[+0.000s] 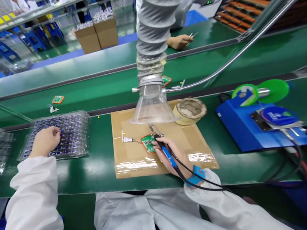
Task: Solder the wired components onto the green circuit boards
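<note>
My left hand (45, 141) is over a clear plastic tray (86, 142) with rows of small dark-blue parts. Its thumb and fingers are pinched together; what they hold, if anything, is too small to make out. My right hand (174, 154) is closed round a black-and-blue soldering iron (166, 153), its tip pointing up and away from me. Under the right fingertips a green circuit board (148, 144) with an orange edge lies on a tape-covered cardboard sheet (139, 168). A wire runs from the board to a white connector (128, 139).
A fume extraction hood (152, 109) hangs low over the cardboard, near a round pot (190, 110). To the right stands a blue solder feeder (249, 126) with a green reel. Across the conveyor (94, 93), which carries boards, a co-worker's hand (181, 41) holds a thin tool.
</note>
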